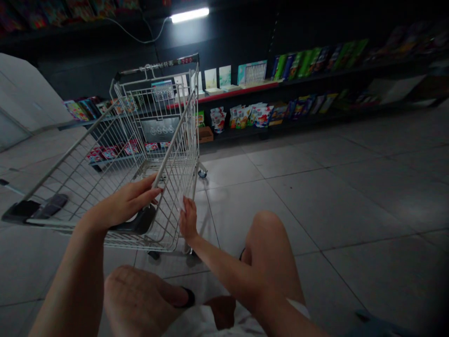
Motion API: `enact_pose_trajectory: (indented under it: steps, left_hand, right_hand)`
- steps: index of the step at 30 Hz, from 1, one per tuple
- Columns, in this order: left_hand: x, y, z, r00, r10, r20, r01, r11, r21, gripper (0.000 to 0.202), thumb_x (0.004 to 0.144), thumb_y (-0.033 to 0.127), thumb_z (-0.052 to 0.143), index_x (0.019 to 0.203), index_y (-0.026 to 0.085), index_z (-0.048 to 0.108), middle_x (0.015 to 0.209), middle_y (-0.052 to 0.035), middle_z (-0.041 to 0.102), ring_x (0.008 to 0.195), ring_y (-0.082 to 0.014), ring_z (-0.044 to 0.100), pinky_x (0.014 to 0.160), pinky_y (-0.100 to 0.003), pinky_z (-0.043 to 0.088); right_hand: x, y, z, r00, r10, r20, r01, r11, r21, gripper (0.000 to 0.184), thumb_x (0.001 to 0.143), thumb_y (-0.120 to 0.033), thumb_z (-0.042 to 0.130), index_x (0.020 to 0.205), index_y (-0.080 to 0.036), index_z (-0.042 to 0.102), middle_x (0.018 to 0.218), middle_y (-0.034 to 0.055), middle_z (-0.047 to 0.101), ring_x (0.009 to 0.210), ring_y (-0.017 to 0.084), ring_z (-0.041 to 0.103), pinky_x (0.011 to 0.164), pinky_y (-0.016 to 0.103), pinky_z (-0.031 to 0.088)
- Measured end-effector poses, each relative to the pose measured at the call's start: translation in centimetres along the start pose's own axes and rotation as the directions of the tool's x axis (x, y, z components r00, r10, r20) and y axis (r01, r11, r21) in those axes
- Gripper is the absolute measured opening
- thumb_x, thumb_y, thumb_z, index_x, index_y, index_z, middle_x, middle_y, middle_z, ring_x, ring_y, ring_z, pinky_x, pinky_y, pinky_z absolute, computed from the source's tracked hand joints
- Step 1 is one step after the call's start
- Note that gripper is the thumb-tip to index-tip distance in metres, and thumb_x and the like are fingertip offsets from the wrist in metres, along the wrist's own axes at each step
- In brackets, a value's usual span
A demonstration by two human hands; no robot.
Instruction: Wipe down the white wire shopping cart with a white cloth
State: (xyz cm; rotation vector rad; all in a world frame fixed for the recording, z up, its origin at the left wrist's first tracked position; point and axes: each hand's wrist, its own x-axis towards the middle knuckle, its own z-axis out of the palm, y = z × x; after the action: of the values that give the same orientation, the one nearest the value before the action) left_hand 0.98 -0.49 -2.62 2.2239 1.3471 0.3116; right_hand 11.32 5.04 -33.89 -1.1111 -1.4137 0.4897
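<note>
A wire shopping cart point(175, 161) stands in front of me on the left, its basket empty. Over its near top rail, just past the black corner bumper point(145, 219), my left hand point(128, 199) is closed, thumb and fingers on either side of the bar. My right hand point(188, 219) is at the outer side of the basket, fingers bent against the wires. Between those fingers and the wires shows a small piece of white cloth point(182, 201), mostly hidden by the hand. My bent knees are below both hands.
Dark shelves point(301, 79) with books and bright packets run along the back. A lit tube lamp point(190, 15) hangs above, with a cable. One cart wheel point(202, 173) rests on the tiled floor point(298, 201). A dark slipper-like thing point(52, 206) shows through the wires at left.
</note>
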Motion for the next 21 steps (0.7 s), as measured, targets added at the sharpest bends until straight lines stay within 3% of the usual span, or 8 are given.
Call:
enact_pose_trajectory:
  steps: [2,4,9,13,16,18,19,21]
  left_hand:
    - [-0.1,-0.3,0.0,1.0,-0.009,-0.005,0.009,1.0,0.0,0.055,0.095,0.049,0.042,0.146,0.029,0.043,0.133,-0.0053,0.062,0.102,-0.0215,0.065,0.095,-0.035,0.052]
    - [-0.1,-0.5,0.0,1.0,-0.023,-0.012,0.023,1.0,0.003,0.056,0.094,0.049,0.043,0.146,0.028,0.044,0.132,-0.0054,0.063,0.1,-0.0218,0.066,0.094,-0.035,0.052]
    - [0.2,-0.6,0.0,0.999,-0.038,-0.001,0.038,0.998,-0.056,0.058,0.093,0.051,0.044,0.145,0.027,0.044,0.136,-0.0065,0.06,0.1,-0.022,0.065,0.093,-0.035,0.053]
    - [0.3,-0.7,0.0,0.999,-0.036,0.0,0.036,0.997,-0.065,0.058,0.092,0.051,0.045,0.145,0.027,0.044,0.135,-0.0066,0.061,0.1,-0.0225,0.065,0.093,-0.037,0.053]
    - [0.3,-0.9,0.0,0.999,-0.037,0.0,0.037,0.998,-0.048,0.057,0.092,0.05,0.045,0.145,0.028,0.044,0.132,-0.0064,0.062,0.101,-0.0227,0.064,0.094,-0.038,0.053]
    - [0.3,-1.1,0.0,0.999,-0.044,-0.011,0.043,0.998,-0.052,0.058,0.092,0.05,0.046,0.145,0.027,0.045,0.129,-0.0072,0.065,0.101,-0.0235,0.065,0.092,-0.038,0.053]
    - [0.3,-1.2,0.0,0.999,-0.049,-0.015,0.048,0.997,-0.061,0.058,0.091,0.051,0.046,0.145,0.027,0.046,0.127,-0.0077,0.065,0.1,-0.0239,0.065,0.091,-0.038,0.054]
    - [0.4,-1.4,0.1,0.998,-0.062,-0.015,0.06,0.994,-0.092,0.059,0.091,0.051,0.047,0.144,0.027,0.046,0.126,-0.0085,0.066,0.1,-0.0242,0.065,0.089,-0.037,0.054]
  right_hand:
    - [-3.2,0.7,-0.4,0.991,-0.109,0.074,0.107,0.994,0.039,0.059,0.081,-0.015,0.045,0.14,-0.018,0.048,0.133,0.0126,0.054,0.126,0.023,0.048,0.108,0.045,0.043]
    - [-3.6,2.3,-0.7,0.973,-0.169,0.157,0.16,0.985,0.066,0.061,0.075,-0.013,0.049,0.134,-0.022,0.054,0.129,0.0093,0.058,0.121,0.022,0.051,0.106,0.044,0.046]
    - [1.7,4.0,1.3,0.994,0.101,0.033,-0.101,0.995,-0.002,0.058,0.075,-0.008,0.039,0.13,-0.014,0.056,0.121,0.0137,0.058,0.118,0.022,0.051,0.106,0.046,0.045]
    - [-2.2,1.5,1.6,0.992,0.125,-0.007,-0.125,0.992,0.011,0.057,0.081,-0.011,0.041,0.136,-0.018,0.052,0.123,0.0119,0.057,0.12,0.022,0.05,0.107,0.044,0.044]
    - [-7.3,1.5,-1.0,0.973,-0.165,0.163,0.156,0.986,0.064,0.063,0.082,-0.012,0.047,0.144,-0.018,0.043,0.132,0.013,0.054,0.125,0.022,0.047,0.108,0.042,0.043]
    - [-7.9,3.1,-3.0,0.871,-0.339,0.355,0.308,0.94,0.145,0.059,0.08,-0.01,0.05,0.139,-0.017,0.05,0.128,0.0132,0.058,0.121,0.021,0.05,0.106,0.041,0.045]
    - [-7.1,4.1,-3.9,0.841,-0.337,0.424,0.29,0.941,0.174,0.055,0.078,-0.009,0.052,0.132,-0.018,0.057,0.124,0.0121,0.061,0.116,0.021,0.053,0.104,0.04,0.046]
    - [-3.4,6.1,-4.6,0.889,-0.142,0.436,0.086,0.986,0.145,0.052,0.071,-0.004,0.053,0.12,-0.019,0.065,0.115,0.0103,0.065,0.108,0.02,0.056,0.102,0.039,0.046]
